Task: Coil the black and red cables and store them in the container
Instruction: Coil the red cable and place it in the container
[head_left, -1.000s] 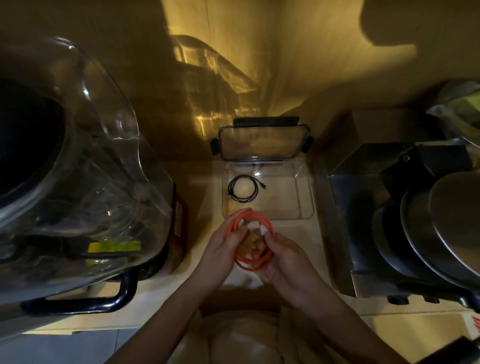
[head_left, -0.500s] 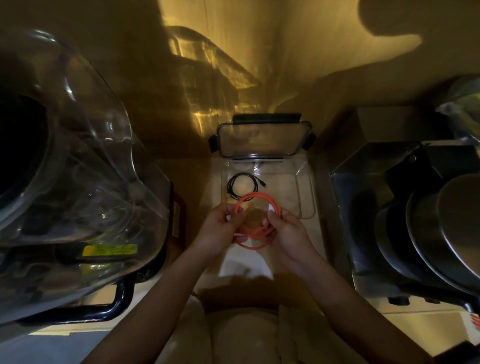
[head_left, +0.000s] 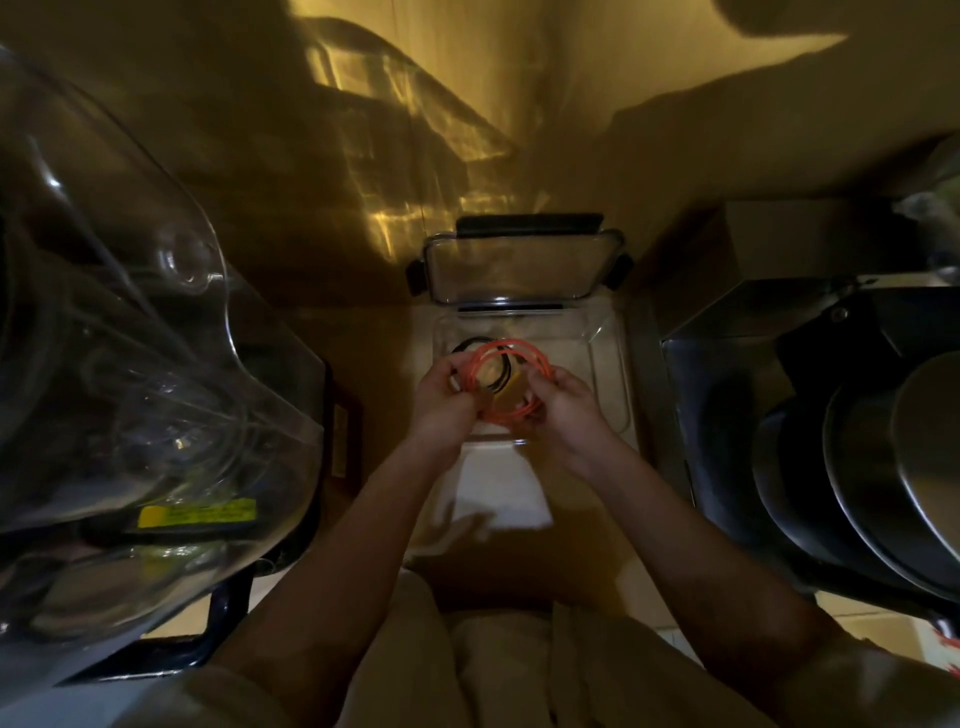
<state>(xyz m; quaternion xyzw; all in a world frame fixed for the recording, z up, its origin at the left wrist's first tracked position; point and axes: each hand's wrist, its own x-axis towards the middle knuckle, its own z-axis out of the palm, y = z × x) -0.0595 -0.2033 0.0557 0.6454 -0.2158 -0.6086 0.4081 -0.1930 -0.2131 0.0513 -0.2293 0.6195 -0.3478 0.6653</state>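
Over container (head_left: 613, 364) | I see left hand (head_left: 445, 397), right hand (head_left: 569, 408) pinching red coil (head_left: 511, 349) | black coil (head_left: 475, 344) lies inside, beneath.

hands (head_left: 506, 400) carried red cable (head_left: 506, 376) forward, now over container (head_left: 608, 364)

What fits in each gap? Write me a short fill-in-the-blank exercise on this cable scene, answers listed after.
1. Both hands, the left hand and the right hand, hold a coiled cable whose colour is ____.
2. The black cable already lies coiled inside the clear ____.
3. The container has its lid ____, propped up behind it.
4. A white sheet lies on the counter, on the side of the container ____ the person.

Missing words: red; container; open; nearer
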